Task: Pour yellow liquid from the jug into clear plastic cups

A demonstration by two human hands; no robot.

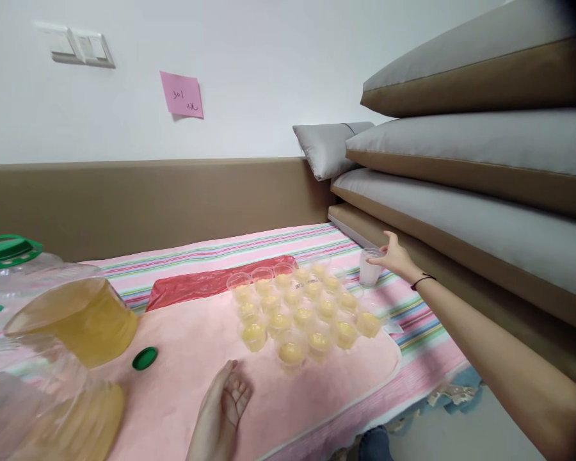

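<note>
At the right end of the bed-like surface, my right hand (396,258) reaches to a clear plastic cup (370,272), which looks like a stack of cups. The thumb lies across its upper side near the rim, while another finger is raised apart above it. My left hand (226,403) is at the front, palm turned up, fingers loosely curled, thumb apart, nothing in it. Beyond it, several clear cups of yellow liquid (291,352) stand close together in rows on a pink cloth (187,339).
At left stand large clear jugs (84,320) of yellow liquid, one with a green top (12,251). A loose green cap (144,358) lies beside them. Red plastic (187,288) lies behind the cups. Stacked grey-brown cushions (465,144) rise along the right side.
</note>
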